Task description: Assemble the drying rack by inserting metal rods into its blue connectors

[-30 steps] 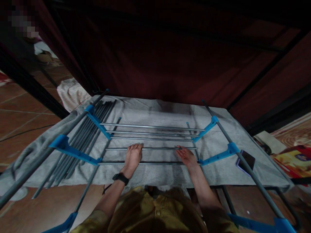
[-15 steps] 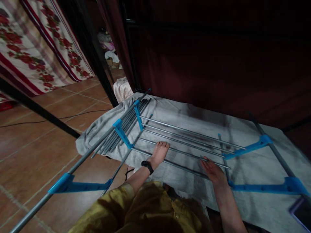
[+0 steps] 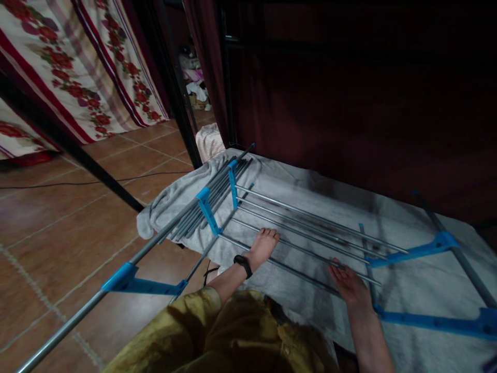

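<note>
A grey metal rack with blue plastic connectors lies on a grey cloth on the floor. Several thin crossbars run between its side pieces. My left hand, with a black watch on the wrist, rests on a near crossbar, fingers curled over it. My right hand lies flatter on the nearest crossbar, fingers stretched forward and touching it. A bundle of loose grey rods lies along the rack's left side.
A long grey rack pole runs out over the brown tiled floor at the left. A dark frame post and a flowered curtain stand at the back left. A dark red fabric wall rises behind the cloth.
The view has swung to the left, bringing the curtain and tiled floor into sight. Both hands have stayed on the near crossbars.
</note>
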Motion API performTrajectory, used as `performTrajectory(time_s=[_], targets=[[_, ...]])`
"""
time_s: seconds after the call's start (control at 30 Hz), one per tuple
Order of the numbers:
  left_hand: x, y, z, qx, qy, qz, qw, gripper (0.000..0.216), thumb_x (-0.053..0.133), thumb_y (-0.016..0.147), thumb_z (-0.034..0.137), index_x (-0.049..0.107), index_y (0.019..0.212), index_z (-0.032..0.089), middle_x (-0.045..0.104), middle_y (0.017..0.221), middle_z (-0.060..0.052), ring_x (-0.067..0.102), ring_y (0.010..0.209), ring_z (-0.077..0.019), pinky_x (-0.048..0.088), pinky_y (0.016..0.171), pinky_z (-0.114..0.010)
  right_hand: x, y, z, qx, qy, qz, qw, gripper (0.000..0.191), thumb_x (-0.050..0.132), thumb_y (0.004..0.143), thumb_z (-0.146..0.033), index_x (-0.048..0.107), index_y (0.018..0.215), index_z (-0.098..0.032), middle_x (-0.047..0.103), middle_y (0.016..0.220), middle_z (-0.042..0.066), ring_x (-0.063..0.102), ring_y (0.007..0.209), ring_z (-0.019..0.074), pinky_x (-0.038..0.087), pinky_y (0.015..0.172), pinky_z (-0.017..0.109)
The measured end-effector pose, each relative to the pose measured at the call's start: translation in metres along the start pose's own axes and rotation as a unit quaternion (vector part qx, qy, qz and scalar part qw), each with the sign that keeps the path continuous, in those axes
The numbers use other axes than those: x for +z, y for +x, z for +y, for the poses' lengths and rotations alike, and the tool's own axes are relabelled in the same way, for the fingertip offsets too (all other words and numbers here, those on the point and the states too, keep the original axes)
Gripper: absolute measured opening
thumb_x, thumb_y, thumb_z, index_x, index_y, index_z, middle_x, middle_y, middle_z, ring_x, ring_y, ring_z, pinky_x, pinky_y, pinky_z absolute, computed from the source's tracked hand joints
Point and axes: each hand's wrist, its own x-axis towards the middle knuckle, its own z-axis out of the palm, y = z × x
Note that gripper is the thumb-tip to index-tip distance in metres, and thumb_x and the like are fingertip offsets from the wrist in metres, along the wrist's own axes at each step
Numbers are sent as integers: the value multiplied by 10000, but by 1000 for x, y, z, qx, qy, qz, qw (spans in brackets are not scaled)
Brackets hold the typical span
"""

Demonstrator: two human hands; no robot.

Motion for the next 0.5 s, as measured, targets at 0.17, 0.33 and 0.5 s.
performTrajectory(time_s=[0.17, 0.33, 0.5], targets=[[-1, 2, 1, 8, -7, -16, 1000, 220, 443, 937, 71, 623, 1033, 152, 624, 1063, -120, 574, 1006, -229, 403, 935, -386, -4, 2, 2, -14, -8, -10, 1000, 153, 534, 798, -80, 623, 820, -203, 693, 1138, 86, 640, 1160, 194, 499, 1036, 434], [0, 3, 2, 5, -3, -15, 1000, 239, 439, 937, 65, 636, 1040, 151, 627, 1061, -124, 569, 1012, -237, 399, 937, -399, -6, -1, 5, -33, -8, -15, 999, 151, 572, 775, -76, 637, 813, -207, 709, 1105, 71, 646, 1152, 192, 505, 1034, 433], [0, 3, 2, 12, 4, -11, 1000, 227, 444, 942, 73, 642, 1030, 143, 632, 1052, -124, 580, 996, -237, 401, 918, -396, -6, -2, 5, -34, 13, -15, 999, 223, 524, 766, -19, 650, 802, -199, 718, 1074, 79, 652, 1144, 189, 517, 1023, 426]])
